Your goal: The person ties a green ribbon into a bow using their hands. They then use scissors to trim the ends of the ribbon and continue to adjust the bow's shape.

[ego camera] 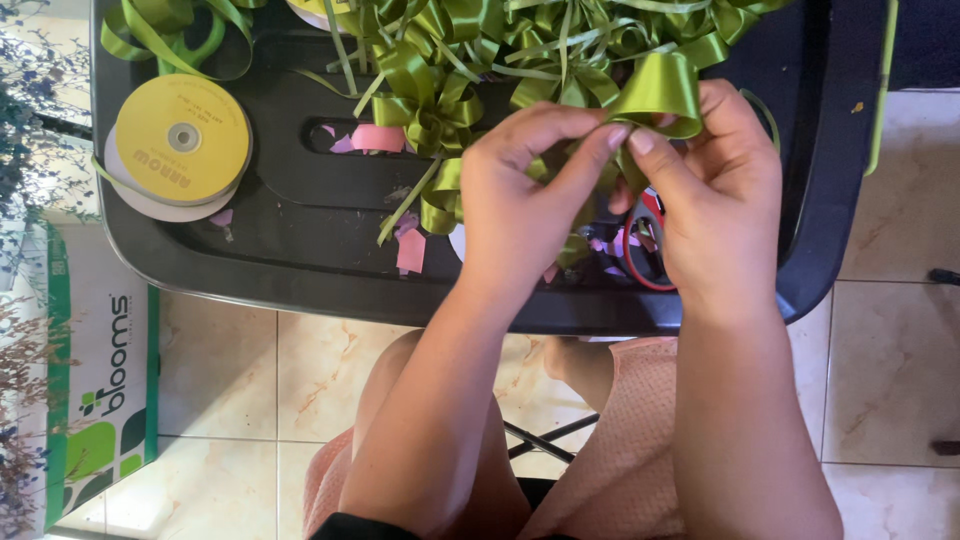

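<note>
Item: glossy olive-green satin ribbon loop, held over the right half of a black moulded plastic desk, at its far side.

Left hand: closed in a pinch on the ribbon loop, thumb and forefinger meeting at the gathered base of the loop; back of the hand faces the camera.

Right hand: also closed on the same ribbon loop, fingertips pressed against those of the left hand, remaining fingers curled behind the loop.

Adjacent stock:
- Heap of finished green ribbon bows, far centre of the desk, touching the held loop; loose narrow tails trail toward the near side.
- Yellow round ribbon spool, lying flat at the left of the desk, stacked on a white spool whose rim shows beneath it.
- Green-handled scissors, far left corner, partly under ribbon.
- Red-handled scissors, under the right hand, mostly hidden.
- Pink paper scraps, scattered in the desk's central recess and near the left wrist.

Surroundings:
- Green-and-white cardboard box, on the tiled floor at near left, beside dried purple flower stems.
- Person seated, knees under the desk, pink textured garment over the lap.
</note>
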